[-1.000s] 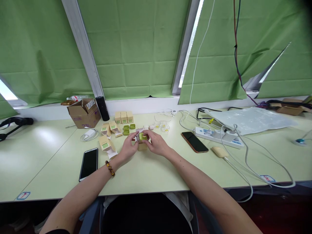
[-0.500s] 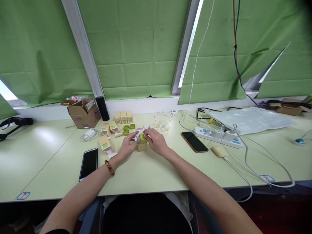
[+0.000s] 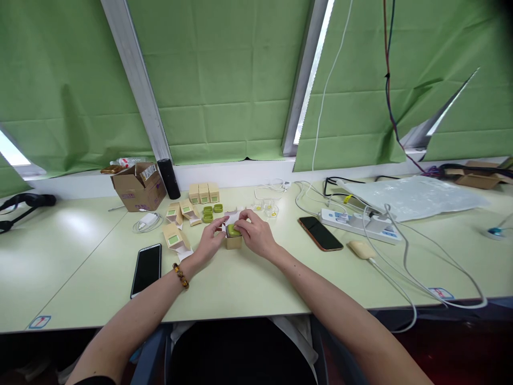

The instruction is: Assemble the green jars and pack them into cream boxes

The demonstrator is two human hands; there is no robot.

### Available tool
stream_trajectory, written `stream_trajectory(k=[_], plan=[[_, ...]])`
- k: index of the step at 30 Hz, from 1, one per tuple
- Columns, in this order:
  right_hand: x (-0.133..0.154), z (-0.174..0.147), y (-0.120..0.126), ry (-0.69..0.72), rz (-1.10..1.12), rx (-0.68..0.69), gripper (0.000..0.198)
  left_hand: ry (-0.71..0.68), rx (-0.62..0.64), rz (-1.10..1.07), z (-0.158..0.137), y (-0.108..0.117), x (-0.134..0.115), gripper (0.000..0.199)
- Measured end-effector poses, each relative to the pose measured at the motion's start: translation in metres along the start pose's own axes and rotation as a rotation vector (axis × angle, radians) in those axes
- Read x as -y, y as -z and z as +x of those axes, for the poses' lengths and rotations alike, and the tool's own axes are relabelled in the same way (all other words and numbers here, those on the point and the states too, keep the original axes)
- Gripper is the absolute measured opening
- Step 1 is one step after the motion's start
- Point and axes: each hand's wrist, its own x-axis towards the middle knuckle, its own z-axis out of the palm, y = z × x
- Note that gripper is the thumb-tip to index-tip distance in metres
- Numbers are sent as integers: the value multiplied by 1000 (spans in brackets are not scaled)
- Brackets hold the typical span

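Observation:
A small cardboard box (image 3: 234, 244) stands upright on the table in front of me, its top open and its white inner flaps spread. My right hand (image 3: 258, 235) pinches a small green-lidded container (image 3: 232, 230), which sits mostly down in the mouth of that box. At the box's left side, my left hand (image 3: 210, 241) holds the box by its flap and edge between thumb and fingers. Just beyond are several small green cases (image 3: 207, 217). Clear little containers with yellow bits (image 3: 271, 212) stand to the right of them.
Opened small boxes (image 3: 174, 238) lie to the left, with three closed ones (image 3: 203, 193) behind. A phone (image 3: 146, 269) is near my left forearm, another phone (image 3: 320, 233) to the right. Beyond it are a power strip (image 3: 360, 225), loose cables and a beige mouse-shaped device (image 3: 361, 249).
My right hand has lowered the green-lidded container further into the small cardboard box. My left hand stays at the box's left side.

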Motion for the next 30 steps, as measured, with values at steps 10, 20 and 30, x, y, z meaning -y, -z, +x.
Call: stream_trajectory(k=[10,20,30], plan=[[1,-3,-10,-49,46,72,22,-12,-29,-11,-1,-3,-2,53],[-8,7,-3,-395,593,-134,17,-11,-48,8,-1,-1,2,53],[-37,3,-27,-918,920,27,28,38,-61,-87,-1,1,-1,42]])
